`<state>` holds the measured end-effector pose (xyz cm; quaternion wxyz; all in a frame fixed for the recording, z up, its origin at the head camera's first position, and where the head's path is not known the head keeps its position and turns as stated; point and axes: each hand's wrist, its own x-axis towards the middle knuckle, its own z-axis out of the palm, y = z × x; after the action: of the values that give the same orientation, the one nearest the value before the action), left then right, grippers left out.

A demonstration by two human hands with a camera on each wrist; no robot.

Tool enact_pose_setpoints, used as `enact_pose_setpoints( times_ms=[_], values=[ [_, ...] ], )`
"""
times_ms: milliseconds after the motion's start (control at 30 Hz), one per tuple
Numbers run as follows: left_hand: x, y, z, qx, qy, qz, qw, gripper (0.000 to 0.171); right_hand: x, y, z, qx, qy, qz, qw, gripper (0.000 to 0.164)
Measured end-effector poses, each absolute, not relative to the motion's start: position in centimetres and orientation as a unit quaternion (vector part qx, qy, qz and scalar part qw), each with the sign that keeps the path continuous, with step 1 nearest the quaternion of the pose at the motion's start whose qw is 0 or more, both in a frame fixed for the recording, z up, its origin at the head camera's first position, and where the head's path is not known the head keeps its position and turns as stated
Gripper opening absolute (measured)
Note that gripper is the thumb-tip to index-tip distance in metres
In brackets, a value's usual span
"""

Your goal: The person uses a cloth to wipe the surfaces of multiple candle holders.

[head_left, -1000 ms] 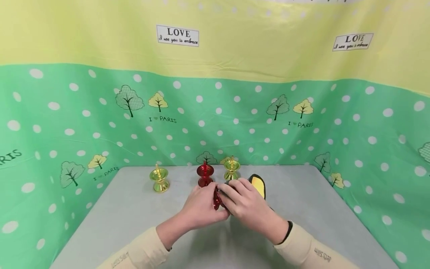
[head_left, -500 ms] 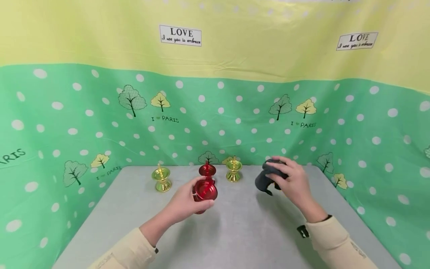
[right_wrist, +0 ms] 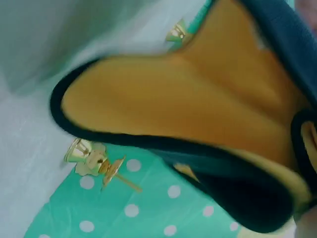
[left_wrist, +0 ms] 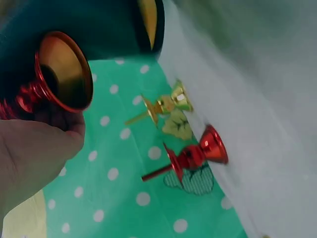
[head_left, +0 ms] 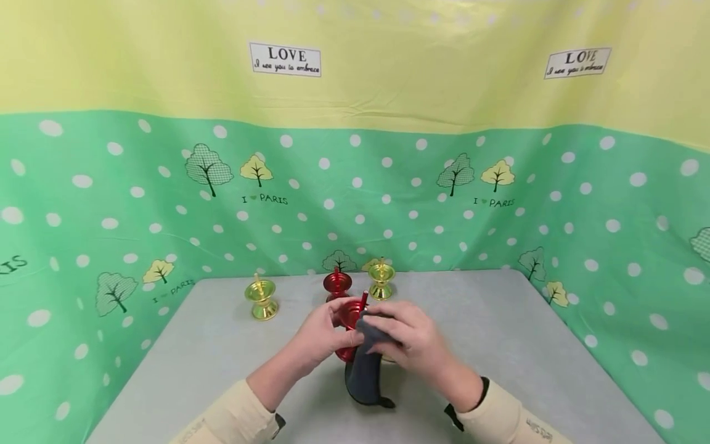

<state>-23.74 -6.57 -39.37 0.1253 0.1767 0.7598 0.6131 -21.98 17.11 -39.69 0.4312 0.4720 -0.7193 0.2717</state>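
My left hand [head_left: 316,338] grips a red metallic candlestick [head_left: 352,313] above the table, its spike and dish upward. In the left wrist view the flared hollow base of that candlestick [left_wrist: 63,74] shows beside the hand. My right hand [head_left: 409,333] pinches a dark grey cloth [head_left: 363,376] against the candlestick's right side, and one part of it hangs down. The cloth's yellow underside [right_wrist: 133,99] and black edging fill much of the right wrist view. Where cloth and candlestick meet is partly hidden by the fingers.
Behind the hands stand another red candlestick [head_left: 337,285] and a gold candlestick [head_left: 381,279]. A second gold candlestick [head_left: 261,298] stands farther left. They rest on a grey table [head_left: 488,345], backed by a green dotted curtain [head_left: 355,203].
Half a second ago my right hand held the cloth away to the right; it has come back left, onto the candlestick. My left hand still holds the candlestick, which now stands closer to upright.
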Motion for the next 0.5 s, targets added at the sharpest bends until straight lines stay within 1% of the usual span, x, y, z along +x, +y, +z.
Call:
enact_pose_setpoints(
  times_ms=[100, 200, 333, 500],
  values=[
    [-23.5, -6.7, -39.3, 0.196, 0.742, 0.626, 0.141, 0.072, -21.8, 16.4, -39.5, 0.490, -0.698, 0.207, 0.479, 0.033],
    [-23.4, -7.0, -39.3, 0.218, 0.722, 0.636, 0.166, 0.076, -21.7, 16.3, -39.4, 0.484, -0.696, 0.178, 0.500, 0.032],
    [-23.4, -7.4, -39.6, 0.265, 0.682, 0.651, 0.202, 0.082, -21.7, 16.7, -39.3, 0.483, -0.686, 0.174, 0.515, 0.029],
    [-23.5, -8.3, -39.3, 0.331, 0.621, 0.665, 0.251, 0.075, -21.8, 17.6, -39.0, 0.473, -0.694, 0.195, 0.506, 0.023]
  ],
)
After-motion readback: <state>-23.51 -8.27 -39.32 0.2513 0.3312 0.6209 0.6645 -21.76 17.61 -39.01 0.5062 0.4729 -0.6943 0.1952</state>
